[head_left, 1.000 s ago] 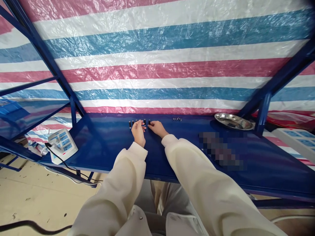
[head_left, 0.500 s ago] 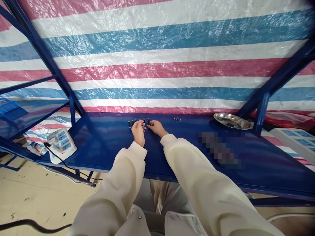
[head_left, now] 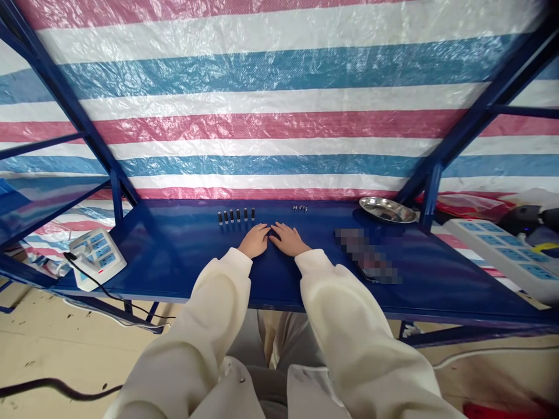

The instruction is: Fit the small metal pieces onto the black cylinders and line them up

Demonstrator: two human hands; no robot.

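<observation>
My left hand lies palm down on the blue table, fingers stretched out and nothing in them. Beside it, almost touching at the fingertips, my right hand rests flat as well, its fingers spread. Just beyond my left hand, several small black cylinders with silvery lower ends stand upright in a row. Behind my right hand is a cluster of small shiny metal pieces, too small to make out. Neither hand touches the cylinders or the metal pieces.
A round steel dish sits at the back right. In front of it lies a dark, pixelated long object. White power strips stand at the left and right. Blue frame posts and a striped sheet bound the back.
Both hands have come away from the row of black cylinders, moved nearer to me and flattened on the table. The whole row is now uncovered. The view has shifted slightly right.
</observation>
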